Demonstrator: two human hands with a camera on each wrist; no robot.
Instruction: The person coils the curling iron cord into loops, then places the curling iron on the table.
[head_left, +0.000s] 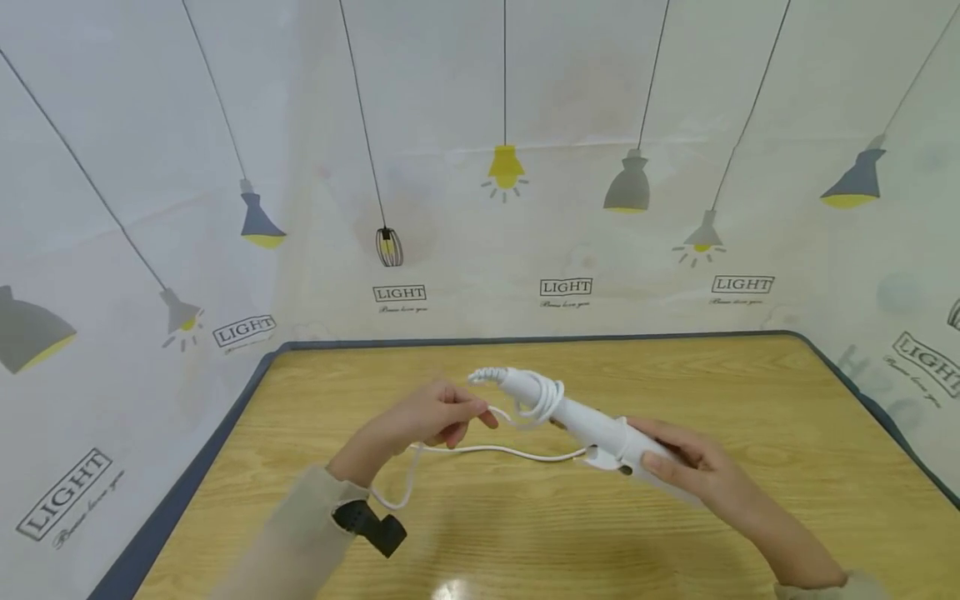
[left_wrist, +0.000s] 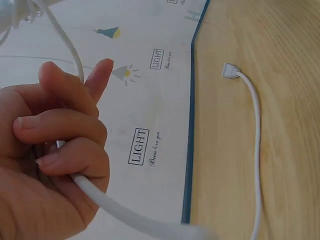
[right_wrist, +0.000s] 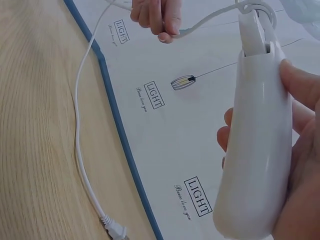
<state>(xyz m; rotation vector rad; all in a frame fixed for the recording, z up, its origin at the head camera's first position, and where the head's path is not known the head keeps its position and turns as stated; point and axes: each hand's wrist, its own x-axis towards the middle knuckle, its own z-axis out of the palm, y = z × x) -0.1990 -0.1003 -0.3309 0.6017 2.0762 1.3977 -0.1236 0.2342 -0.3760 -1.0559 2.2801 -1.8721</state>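
Observation:
A white wand-shaped hair styling iron (head_left: 588,423) is held in the air, tilted, by my right hand (head_left: 686,462) around its thick, rounded end. In the right wrist view, the thumb lies on one side of the iron's smooth body (right_wrist: 257,145) and fingertips show on the other. Loops of white power cord (head_left: 551,400) wrap around its far end, near the ribbed cord sleeve (head_left: 489,376). My left hand (head_left: 438,415) pinches the cord to the left of these loops. In the left wrist view, curled fingers (left_wrist: 75,122) hold the cord (left_wrist: 115,212) across the palm.
The trailing cord (right_wrist: 77,115) lies on the wooden table (head_left: 337,383), ending in a white plug (left_wrist: 230,71). A white sheet printed with hanging lamps (head_left: 465,233) stands around the back and sides. A black strap (head_left: 371,525) hangs by my left wrist.

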